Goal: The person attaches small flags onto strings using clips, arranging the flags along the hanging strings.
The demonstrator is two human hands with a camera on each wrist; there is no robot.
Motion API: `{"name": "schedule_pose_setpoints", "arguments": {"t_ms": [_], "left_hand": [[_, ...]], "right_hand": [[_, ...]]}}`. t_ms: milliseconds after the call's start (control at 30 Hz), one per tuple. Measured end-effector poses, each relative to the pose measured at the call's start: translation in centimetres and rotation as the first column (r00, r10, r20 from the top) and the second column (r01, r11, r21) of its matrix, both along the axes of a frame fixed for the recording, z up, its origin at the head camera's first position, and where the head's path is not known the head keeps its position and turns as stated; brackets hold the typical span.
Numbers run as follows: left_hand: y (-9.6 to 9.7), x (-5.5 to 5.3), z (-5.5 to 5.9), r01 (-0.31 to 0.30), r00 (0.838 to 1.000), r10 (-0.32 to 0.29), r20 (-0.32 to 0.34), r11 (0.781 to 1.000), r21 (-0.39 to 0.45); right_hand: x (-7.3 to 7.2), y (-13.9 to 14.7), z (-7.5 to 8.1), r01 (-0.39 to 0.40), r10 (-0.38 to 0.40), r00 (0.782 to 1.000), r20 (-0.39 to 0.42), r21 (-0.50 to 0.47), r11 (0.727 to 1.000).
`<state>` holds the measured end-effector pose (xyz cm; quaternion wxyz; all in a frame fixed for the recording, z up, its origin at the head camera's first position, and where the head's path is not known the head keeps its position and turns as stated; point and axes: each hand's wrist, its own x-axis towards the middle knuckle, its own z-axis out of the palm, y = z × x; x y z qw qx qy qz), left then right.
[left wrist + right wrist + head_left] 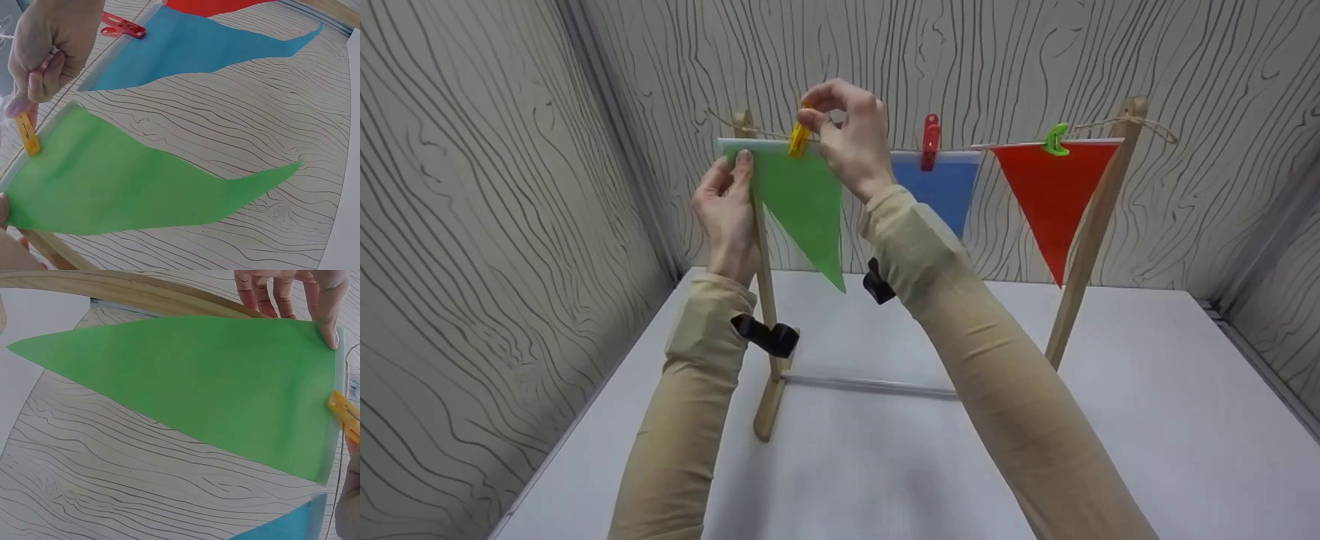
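Observation:
A green triangular pennant (pixel 802 202) hangs point down at the left end of a string, its white-edged top along the line. My left hand (pixel 727 210) pinches its upper left corner, thumb in front and fingers behind, beside the wooden post. Between thumb and fingers of my right hand (pixel 855 139) is a yellow clothespin (pixel 799 140), its jaws over the pennant's top edge near the middle. The right wrist view shows the clothespin (pixel 344 413) across the white strip, close to the string. To the right hangs a blue pennant (pixel 934 191), partly hidden by my right hand and sleeve.
A red clothespin (pixel 930 142) clips the blue pennant, and a green clip (pixel 1057 140) holds a red pennant (pixel 1057 199). The string is tied to two wooden posts, the right post (pixel 1099 225) standing behind the red pennant. A clear rod (pixel 877 386) joins them low over the white table (pixel 840 472).

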<state>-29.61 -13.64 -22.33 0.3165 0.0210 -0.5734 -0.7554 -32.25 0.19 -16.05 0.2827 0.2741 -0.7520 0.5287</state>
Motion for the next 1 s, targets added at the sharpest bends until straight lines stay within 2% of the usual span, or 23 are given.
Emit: {"name": "schedule_pose_setpoints", "arguments": {"t_ms": [333,733,1000], "left_hand": [[0.43,-0.05,0.10,0.024,1.000,-0.024,0.000,1.000,0.005],[0.70,-0.29,0.49,0.034,0.999,-0.035,0.003,0.997,0.065],[0.68,-0.17,0.43,0.024,1.000,-0.024,-0.004,0.999,0.029]], "right_hand": [[0.04,0.64,0.13,-0.011,0.010,1.000,0.025,0.034,0.999],[0.16,0.86,-0.02,-0.050,0.045,0.997,0.064,0.065,0.997],[0.13,0.98,-0.13,-0.074,0.069,0.995,0.079,0.062,0.995]]}}
